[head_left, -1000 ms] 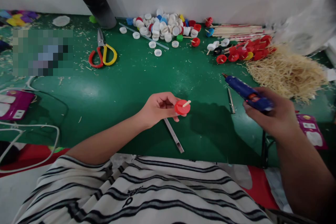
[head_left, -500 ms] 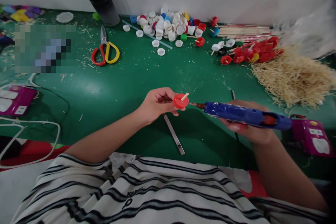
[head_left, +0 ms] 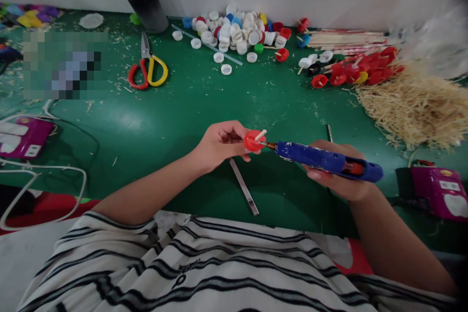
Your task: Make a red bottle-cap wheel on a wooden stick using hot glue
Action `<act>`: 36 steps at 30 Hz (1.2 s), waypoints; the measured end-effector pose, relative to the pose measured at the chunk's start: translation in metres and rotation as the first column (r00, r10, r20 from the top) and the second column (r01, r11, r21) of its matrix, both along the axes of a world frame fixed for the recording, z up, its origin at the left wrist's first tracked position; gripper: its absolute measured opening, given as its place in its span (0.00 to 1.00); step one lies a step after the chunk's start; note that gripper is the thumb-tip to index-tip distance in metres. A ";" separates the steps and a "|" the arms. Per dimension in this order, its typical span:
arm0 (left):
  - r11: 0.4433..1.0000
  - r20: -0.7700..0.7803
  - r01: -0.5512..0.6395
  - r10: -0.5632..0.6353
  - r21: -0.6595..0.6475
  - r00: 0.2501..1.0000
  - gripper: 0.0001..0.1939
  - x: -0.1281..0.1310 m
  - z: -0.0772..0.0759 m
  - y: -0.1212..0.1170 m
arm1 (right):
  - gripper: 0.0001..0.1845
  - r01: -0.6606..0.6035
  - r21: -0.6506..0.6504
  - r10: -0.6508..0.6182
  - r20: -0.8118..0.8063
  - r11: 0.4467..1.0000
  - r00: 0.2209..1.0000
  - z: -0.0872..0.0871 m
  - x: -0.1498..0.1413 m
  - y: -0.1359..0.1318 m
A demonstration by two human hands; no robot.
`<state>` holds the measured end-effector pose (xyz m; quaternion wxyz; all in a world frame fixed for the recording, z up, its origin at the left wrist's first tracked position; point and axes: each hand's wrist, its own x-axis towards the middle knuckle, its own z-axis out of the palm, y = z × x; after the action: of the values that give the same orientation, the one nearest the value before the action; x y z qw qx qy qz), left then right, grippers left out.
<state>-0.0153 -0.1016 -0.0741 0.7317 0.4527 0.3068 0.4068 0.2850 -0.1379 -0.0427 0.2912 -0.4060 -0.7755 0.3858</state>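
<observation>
Between the thumb and fingers of my left hand is a red bottle cap, its inside turned up toward the right. A short wooden stick stands out of the cap. My right hand is wrapped round a blue glue gun that points left. Its nozzle tip reaches the inside of the cap beside the stick's base; whether it touches is too small to tell. Below my left hand, a flat metal strip, perhaps tweezers, lies on the green table.
Red-and-yellow scissors lie at the back left. Loose bottle caps are heaped along the wall. Red caps with sticks, wooden sticks and straw-like fibre fill the back right. Purple power boxes and cables flank both sides.
My right hand has brought the glue gun left, so its nozzle has gone from beside the cap to inside it. My left hand keeps the cap nearly still.
</observation>
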 end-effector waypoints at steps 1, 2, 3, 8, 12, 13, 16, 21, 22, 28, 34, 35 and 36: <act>1.000 0.006 0.000 0.000 0.004 1.000 0.15 0.000 0.000 0.000 | 0.06 -0.004 0.010 0.004 0.003 1.000 1.000 0.001 -0.001 0.000; 1.000 0.015 0.001 -0.001 0.011 1.000 0.15 0.000 0.000 0.000 | 0.06 -0.005 0.017 0.005 0.008 1.000 1.000 0.002 -0.001 0.000; 1.000 0.022 0.003 -0.003 0.016 1.000 0.15 0.000 -0.001 0.000 | 0.06 -0.006 0.026 0.006 0.005 1.000 1.000 0.002 -0.001 0.001; 1.000 0.025 0.015 -0.015 0.013 1.000 0.15 0.002 -0.002 0.000 | 0.07 -0.006 0.047 0.006 0.011 0.999 1.000 0.003 -0.001 0.001; 1.000 0.059 0.020 -0.021 0.012 0.998 0.15 0.003 -0.001 0.000 | 0.06 0.008 0.071 -0.009 0.015 0.997 1.000 0.004 -0.002 0.000; 1.000 0.067 0.024 -0.024 0.012 0.997 0.15 0.003 -0.001 -0.001 | 0.06 0.018 0.076 -0.019 0.012 0.997 1.000 0.004 -0.003 -0.001; 0.999 0.079 0.032 -0.033 0.013 0.996 0.15 0.003 -0.002 -0.001 | 0.07 0.005 0.105 -0.006 0.006 0.994 1.000 0.006 -0.005 0.000; 0.999 0.082 0.038 -0.039 0.019 0.996 0.15 0.003 -0.004 0.000 | 0.07 -0.024 0.175 0.023 0.010 0.984 1.000 0.006 -0.007 0.003; 0.999 0.083 0.038 -0.040 0.019 0.996 0.15 0.003 -0.004 0.000 | 0.08 -0.022 0.176 0.021 0.012 0.984 1.000 0.005 -0.006 0.003; 0.999 0.105 0.041 -0.044 0.026 0.994 0.12 0.002 -0.005 -0.001 | 0.07 -0.013 0.194 0.010 0.019 0.981 1.000 0.004 -0.006 0.001; 0.999 0.092 0.044 -0.045 0.011 0.995 0.14 0.003 -0.005 0.000 | 0.09 -0.027 0.183 0.023 0.024 0.983 0.999 0.003 -0.006 0.001; 0.999 0.090 0.043 -0.044 0.011 0.995 0.14 0.003 -0.005 0.000 | 0.09 -0.027 0.185 0.023 0.020 0.982 1.000 0.003 -0.006 0.001; 0.999 0.087 0.044 -0.045 0.011 0.995 0.15 0.003 -0.005 0.000 | 0.09 -0.028 0.186 0.026 0.016 0.982 1.000 0.004 -0.006 0.001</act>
<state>-0.0122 -0.1020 -0.0787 0.7513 0.4443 0.2625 0.4113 0.2790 -0.1365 -0.0391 0.3176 -0.3689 -0.8156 0.3128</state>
